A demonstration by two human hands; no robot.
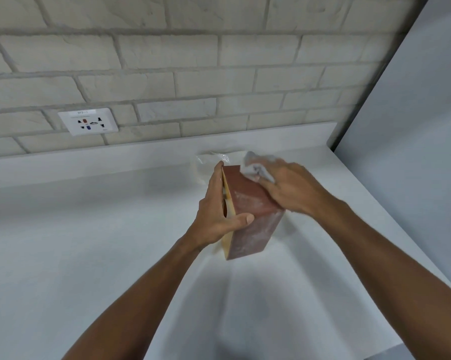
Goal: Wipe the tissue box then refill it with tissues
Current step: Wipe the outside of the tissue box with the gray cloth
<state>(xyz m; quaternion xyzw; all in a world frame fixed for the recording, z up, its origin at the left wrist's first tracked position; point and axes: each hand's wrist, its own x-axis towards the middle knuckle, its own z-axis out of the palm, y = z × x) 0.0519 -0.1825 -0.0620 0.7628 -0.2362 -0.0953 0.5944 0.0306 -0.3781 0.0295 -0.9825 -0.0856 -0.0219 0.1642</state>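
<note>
While we wipe, our left hand (219, 216) grips the box (253, 219), thumb on the brown face and fingers behind, so that it stands tilted and steady near the counter's middle; our right hand (292, 190) presses a cloth (255, 165) on its far top corner; blur hides whether the fingers curl round it. A clear packet (206, 162), probably the refill, waits just behind at 12 o'clock. The counter (89, 242) is white; the brick wall (167, 61) has a socket (88, 121) at 10 o'clock; a grey panel (414, 126) stands at 3 o'clock.

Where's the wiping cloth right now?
Head view, right of centre: the right hand holds the cloth against the far upper end of the tissue box, which the left hand grips over the white counter.
</note>
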